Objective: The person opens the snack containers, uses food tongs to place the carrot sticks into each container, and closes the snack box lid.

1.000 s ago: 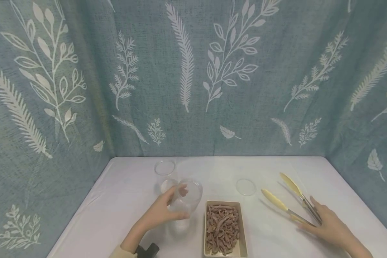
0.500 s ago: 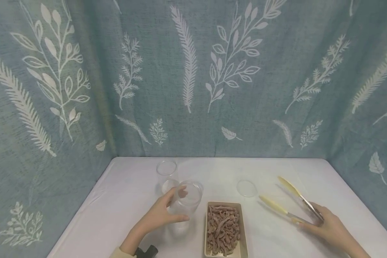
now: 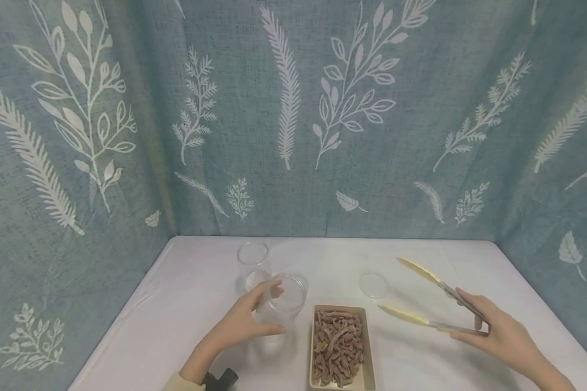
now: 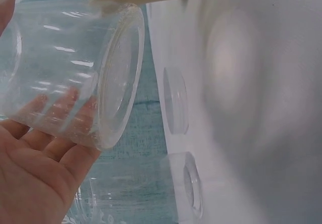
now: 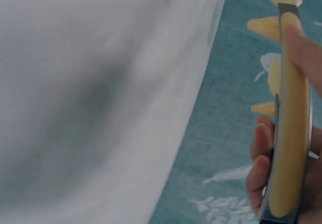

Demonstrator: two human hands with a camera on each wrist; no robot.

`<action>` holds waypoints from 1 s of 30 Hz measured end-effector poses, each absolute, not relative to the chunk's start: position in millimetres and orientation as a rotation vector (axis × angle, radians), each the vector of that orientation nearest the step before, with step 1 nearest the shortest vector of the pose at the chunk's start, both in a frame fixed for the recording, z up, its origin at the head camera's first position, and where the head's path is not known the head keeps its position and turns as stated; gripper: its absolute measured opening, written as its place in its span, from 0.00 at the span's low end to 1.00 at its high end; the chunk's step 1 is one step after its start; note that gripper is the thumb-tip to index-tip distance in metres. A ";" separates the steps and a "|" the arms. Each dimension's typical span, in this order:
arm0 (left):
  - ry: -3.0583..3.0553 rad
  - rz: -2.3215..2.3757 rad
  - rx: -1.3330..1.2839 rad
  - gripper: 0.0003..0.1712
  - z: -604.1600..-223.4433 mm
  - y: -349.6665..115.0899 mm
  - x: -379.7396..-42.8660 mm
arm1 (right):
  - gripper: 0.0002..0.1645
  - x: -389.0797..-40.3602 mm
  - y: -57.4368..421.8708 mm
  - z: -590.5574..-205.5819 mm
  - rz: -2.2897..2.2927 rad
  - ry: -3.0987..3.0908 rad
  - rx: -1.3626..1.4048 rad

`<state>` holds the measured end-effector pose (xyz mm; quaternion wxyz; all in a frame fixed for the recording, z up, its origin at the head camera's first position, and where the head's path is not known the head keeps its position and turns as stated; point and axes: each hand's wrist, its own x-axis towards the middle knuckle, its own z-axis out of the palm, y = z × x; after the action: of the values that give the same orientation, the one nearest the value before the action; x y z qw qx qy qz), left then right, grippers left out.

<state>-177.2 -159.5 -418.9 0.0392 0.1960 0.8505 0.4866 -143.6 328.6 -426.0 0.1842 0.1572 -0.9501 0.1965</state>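
Note:
My left hand (image 3: pixel 244 323) grips a clear plastic jar (image 3: pixel 288 296), thumb on the near side and fingers behind. In the left wrist view the jar (image 4: pixel 60 53) lies between thumb and fingers, its base seemingly off the table. My right hand (image 3: pixel 504 331) holds yellow-tipped metal tongs (image 3: pixel 447 290) above the table, their two arms spread apart. The right wrist view shows the thumb along one arm of the tongs (image 5: pixel 292 133), fingers on the other side. Between both hands, brown dried meat-like strips (image 3: pixel 337 347) fill a beige tray (image 3: pixel 369 347).
A second clear jar (image 3: pixel 253 266) stands behind the left hand. Beyond the tray, a clear round lid (image 3: pixel 374 285) lies on the white table (image 3: pixel 323 260). A patterned green-blue curtain (image 3: pixel 254 119) closes off the back and sides.
The tongs have risen from the table in my right hand, their tips swinging left toward the tray. The left hand and its jar stay nearly still.

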 end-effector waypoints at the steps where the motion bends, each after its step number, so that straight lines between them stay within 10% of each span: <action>1: 2.609 1.489 0.601 0.51 -418.2 -159.4 -177.4 | 0.49 -143.7 326.8 -422.9 0.535 -2.670 0.463; 30: 2.798 1.307 0.665 0.52 -382.8 -154.2 -185.0 | 0.46 -146.2 256.7 -359.8 0.320 -2.626 0.945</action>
<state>-185.0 -154.2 -382.8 -0.0086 0.2105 0.8857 0.4138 -146.2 256.7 -359.8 0.1655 0.3316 -0.9220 0.1123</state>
